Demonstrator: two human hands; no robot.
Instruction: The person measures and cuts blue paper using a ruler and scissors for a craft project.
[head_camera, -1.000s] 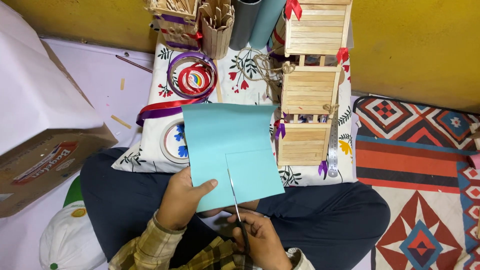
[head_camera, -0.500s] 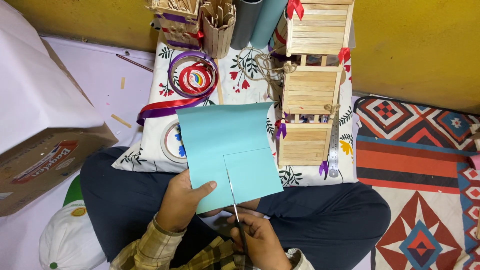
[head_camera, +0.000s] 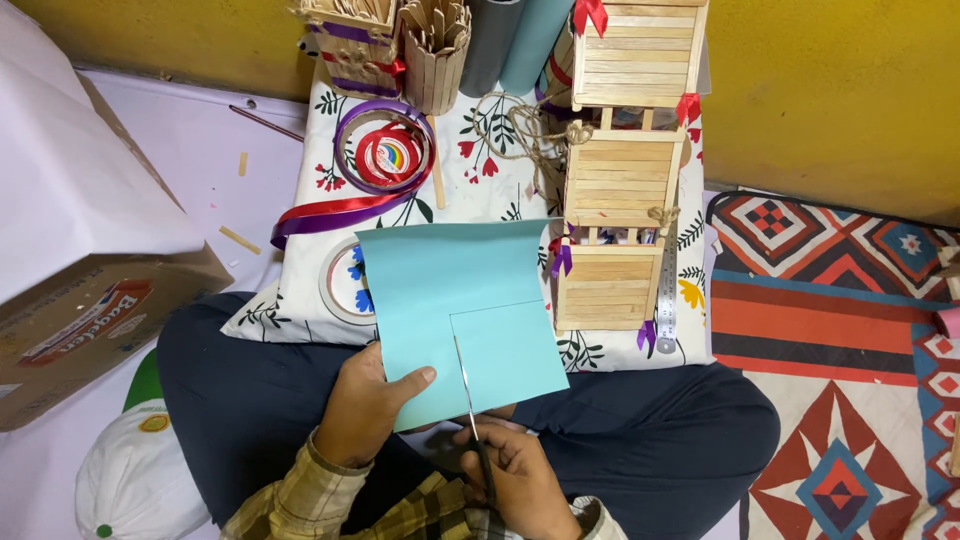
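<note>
Over the lap, in the head view, the left hand (head_camera: 365, 415) pinches the lower left edge of a light blue sheet of paper (head_camera: 455, 310), thumb on top. Its grip is closed on the paper. The right hand (head_camera: 520, 480) grips slim metal scissors (head_camera: 472, 415), their blades reaching up into the sheet. Beyond the paper lies a white floral cloth (head_camera: 480, 180) carrying a stacked wooden stick house (head_camera: 620, 170) and ribbon rolls (head_camera: 385, 150).

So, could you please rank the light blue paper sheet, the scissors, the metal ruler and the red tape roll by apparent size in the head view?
1. Light blue paper sheet.
2. Metal ruler.
3. Scissors, though partly hidden in the right hand.
4. Red tape roll.
</note>
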